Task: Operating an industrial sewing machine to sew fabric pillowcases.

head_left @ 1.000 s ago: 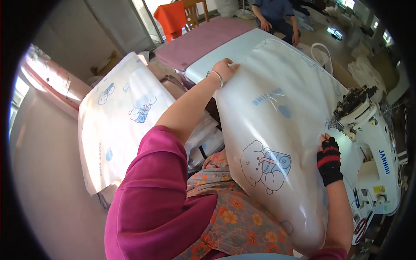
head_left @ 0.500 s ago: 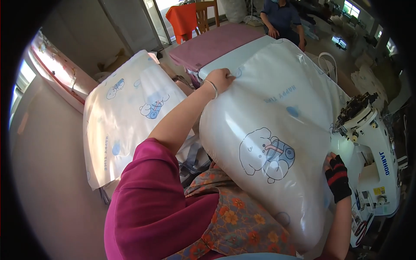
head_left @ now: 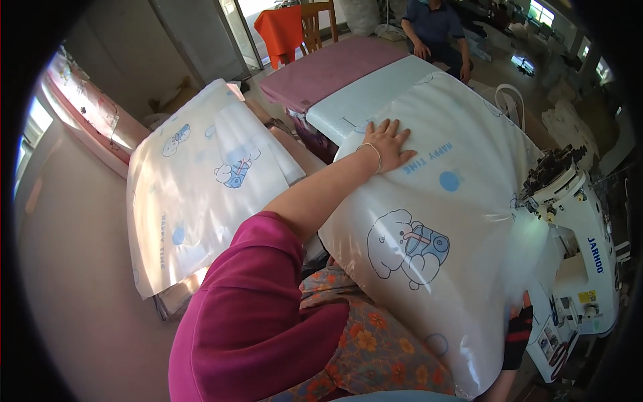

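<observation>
A translucent white plastic sheet (head_left: 402,194) with cartoon dogs and blue dots spreads in front of me, draped over the table and down to my lap. My left hand (head_left: 388,146) lies flat on its upper part, fingers spread. Low on the right, my right hand (head_left: 518,331), in a black and red fingerless glove, is at the sheet's edge. The plastic and blur hide most of those fingers, so their grip is unclear. The sheet's right side reaches the head of a white sewing machine (head_left: 589,268).
A stack of similar printed plastic sheets (head_left: 194,181) lies to the left. Pink cloth (head_left: 328,70) covers the table's far part, its pale top (head_left: 355,100) showing nearer. Behind stand a wooden chair with orange cloth (head_left: 281,33) and a seated person (head_left: 435,30).
My left hand has let go of the sheet's far left edge, moved right and flattened on it. My right hand has moved down along the right edge. The sheet lies flatter.
</observation>
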The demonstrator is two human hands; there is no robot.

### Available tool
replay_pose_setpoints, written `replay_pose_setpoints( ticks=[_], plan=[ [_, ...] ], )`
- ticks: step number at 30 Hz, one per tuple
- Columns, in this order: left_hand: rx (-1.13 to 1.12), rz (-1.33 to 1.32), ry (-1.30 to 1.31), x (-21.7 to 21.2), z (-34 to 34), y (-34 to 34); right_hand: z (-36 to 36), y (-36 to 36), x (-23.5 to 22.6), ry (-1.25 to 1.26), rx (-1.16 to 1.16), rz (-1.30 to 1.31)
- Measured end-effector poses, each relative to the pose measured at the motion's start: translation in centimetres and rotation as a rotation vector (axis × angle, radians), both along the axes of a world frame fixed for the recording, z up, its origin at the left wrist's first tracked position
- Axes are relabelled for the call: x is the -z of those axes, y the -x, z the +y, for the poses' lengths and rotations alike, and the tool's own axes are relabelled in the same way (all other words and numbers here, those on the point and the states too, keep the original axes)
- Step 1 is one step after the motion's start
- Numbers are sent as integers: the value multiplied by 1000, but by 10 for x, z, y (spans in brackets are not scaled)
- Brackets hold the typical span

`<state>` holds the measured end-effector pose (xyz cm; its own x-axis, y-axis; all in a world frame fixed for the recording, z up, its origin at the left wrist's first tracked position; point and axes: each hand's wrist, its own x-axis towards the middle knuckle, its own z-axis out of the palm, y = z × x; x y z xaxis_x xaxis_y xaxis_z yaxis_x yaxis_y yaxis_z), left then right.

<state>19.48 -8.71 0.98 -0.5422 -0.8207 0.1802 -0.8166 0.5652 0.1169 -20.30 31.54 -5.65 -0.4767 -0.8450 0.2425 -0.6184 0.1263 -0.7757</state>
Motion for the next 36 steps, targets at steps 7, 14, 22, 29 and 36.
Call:
replay_pose_setpoints(
  ticks=[7, 14, 22, 29, 36],
  plan=[
    [-18, -7, -13, -1, 0, -3, -53, 66, -7, -116, 88, -271],
    [-8, -41, -45, -6, -7, -3, -67, 60, -15, -23, 76, -107],
    [8, -30, -47, -6, -7, 1, -57, 43, -13, -185, 80, -34],
    [30, -23, -76, -10, -8, 11, -117, 123, 7, -165, 259, 29],
    [12, -30, -49, -5, -8, 5, -144, 115, 12, 53, 194, -30]
  ],
)
